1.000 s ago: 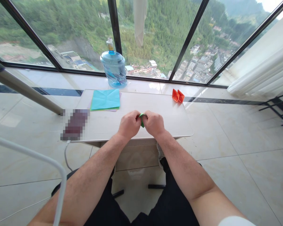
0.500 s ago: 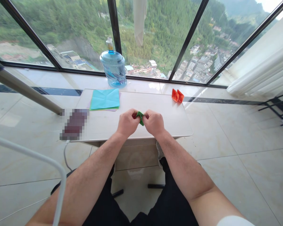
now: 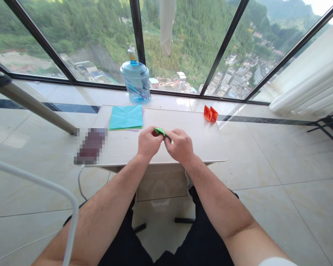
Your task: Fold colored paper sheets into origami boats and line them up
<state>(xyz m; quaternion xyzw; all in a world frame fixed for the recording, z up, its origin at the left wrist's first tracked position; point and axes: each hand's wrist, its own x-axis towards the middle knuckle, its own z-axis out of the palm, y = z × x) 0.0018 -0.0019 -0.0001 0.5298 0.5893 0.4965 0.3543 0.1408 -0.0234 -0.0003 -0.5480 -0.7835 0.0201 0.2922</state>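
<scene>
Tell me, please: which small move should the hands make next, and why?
Perhaps the right hand should press a fold of the small green paper piece while the left hand steadies it: the fingers of both hands hold it, and its visible parts look angled, not flat.

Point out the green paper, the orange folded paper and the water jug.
Green paper [image 3: 160, 131], head view: its exposed upper part.
Orange folded paper [image 3: 210, 114], head view: near its middle.
Water jug [image 3: 135, 82], head view: middle of its side.

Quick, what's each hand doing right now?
Left hand: closed, holding the green folded paper.
Right hand: fingers closed on the same green folded paper.
</scene>
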